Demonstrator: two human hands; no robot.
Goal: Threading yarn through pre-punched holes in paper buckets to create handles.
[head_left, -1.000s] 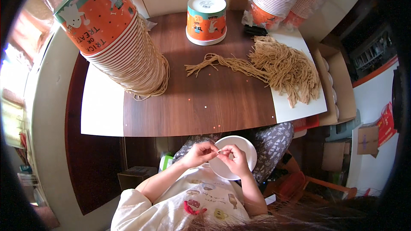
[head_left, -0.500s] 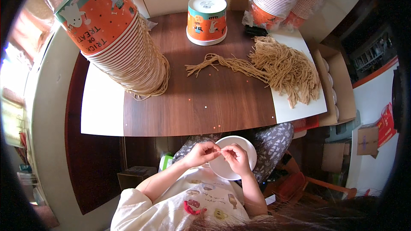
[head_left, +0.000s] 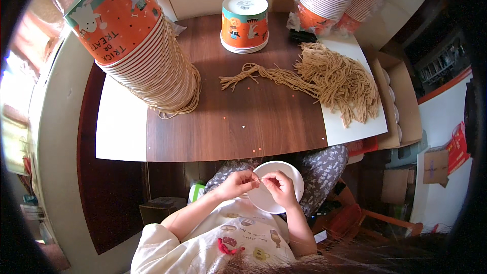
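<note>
Over a white paper bucket (head_left: pixel 290 171) in my lap, both hands meet fingertip to fingertip. My left hand (head_left: pixel 238 183) is closed in a pinch, and so is my right hand (head_left: pixel 279 187). A short bit of thin pale cord shows between the fingertips; most of it is hidden by the fingers. The bucket's open mouth faces up, its white inside showing beneath the hands. On the table ahead lies a big bundle of tan cords (head_left: pixel 340 83), with some strands trailing left.
A tall leaning stack of orange-and-green paper buckets (head_left: pixel 137 56), cords hanging about it, stands at the table's left. An upside-down bucket stack (head_left: pixel 244 25) is at the back. Bagged buckets (head_left: pixel 332 0) stand back right. A cardboard box (head_left: pixel 406 122) adjoins the table's right edge.
My fingertips have shifted very slightly while still pinched together over the bucket. Nothing on the table has visibly moved.
</note>
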